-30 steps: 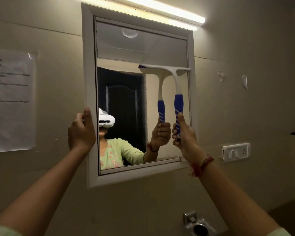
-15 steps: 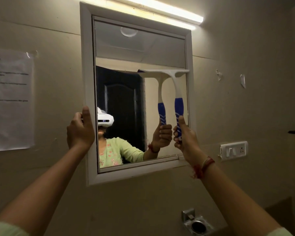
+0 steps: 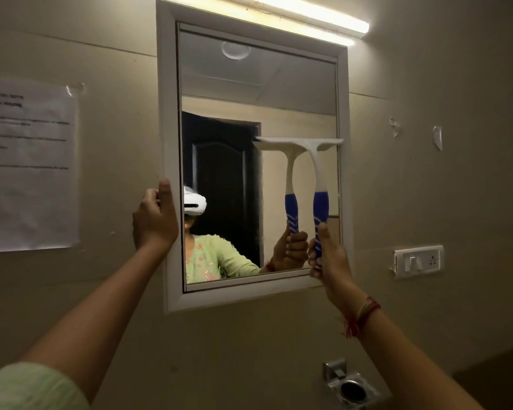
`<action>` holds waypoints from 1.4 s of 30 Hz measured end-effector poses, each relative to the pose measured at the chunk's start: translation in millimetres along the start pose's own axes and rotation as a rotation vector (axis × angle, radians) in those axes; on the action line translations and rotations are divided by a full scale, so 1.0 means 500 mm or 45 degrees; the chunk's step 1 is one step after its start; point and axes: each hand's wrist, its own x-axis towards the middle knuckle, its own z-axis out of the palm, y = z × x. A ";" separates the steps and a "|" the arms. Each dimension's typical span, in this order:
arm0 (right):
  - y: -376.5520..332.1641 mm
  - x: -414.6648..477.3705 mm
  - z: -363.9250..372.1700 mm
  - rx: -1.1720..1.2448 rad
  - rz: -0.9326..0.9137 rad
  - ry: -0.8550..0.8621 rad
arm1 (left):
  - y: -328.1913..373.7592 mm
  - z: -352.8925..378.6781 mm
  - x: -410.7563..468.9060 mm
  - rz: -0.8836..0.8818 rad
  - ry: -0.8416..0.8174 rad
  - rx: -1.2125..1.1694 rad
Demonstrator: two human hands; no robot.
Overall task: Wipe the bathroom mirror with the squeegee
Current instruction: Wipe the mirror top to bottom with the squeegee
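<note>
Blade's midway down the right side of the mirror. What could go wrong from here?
The squeegee blade's right end sits at the mirror frame, so it may snag there and skip. The right hand overlaps the frame's bottom rail; pulled lower, it would likely bump before the blade reaches the bottom glass.

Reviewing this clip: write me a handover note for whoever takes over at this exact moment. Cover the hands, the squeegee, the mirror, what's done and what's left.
Left hand: grips the left edge of the mirror frame, steadying it.
Right hand: grips the squeegee by its blue handle, head up.
Squeegee blade: level against the mirror glass, about mid-height, at the right side.
Done: the glass shows no clear mark of which parts are already wiped.
Left: probably draw this stroke down to the bottom edge, then cover the glass to the left.
</note>
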 end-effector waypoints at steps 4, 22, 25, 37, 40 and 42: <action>0.022 -0.013 -0.016 0.001 0.011 0.010 | -0.004 0.005 0.001 0.015 0.008 -0.005; -0.009 0.001 -0.002 0.107 0.041 -0.040 | -0.009 0.005 0.005 0.029 0.013 -0.008; -0.023 0.011 0.006 0.097 0.038 -0.050 | -0.008 0.004 0.004 0.013 0.011 -0.003; 0.049 -0.050 -0.035 0.154 0.145 -0.124 | -0.004 0.006 0.001 -0.006 0.016 0.003; 0.019 -0.031 -0.020 0.165 0.131 -0.120 | -0.005 0.005 0.003 -0.009 0.016 0.003; 0.019 -0.029 -0.019 0.190 0.135 -0.125 | -0.004 0.005 0.002 -0.018 0.021 0.015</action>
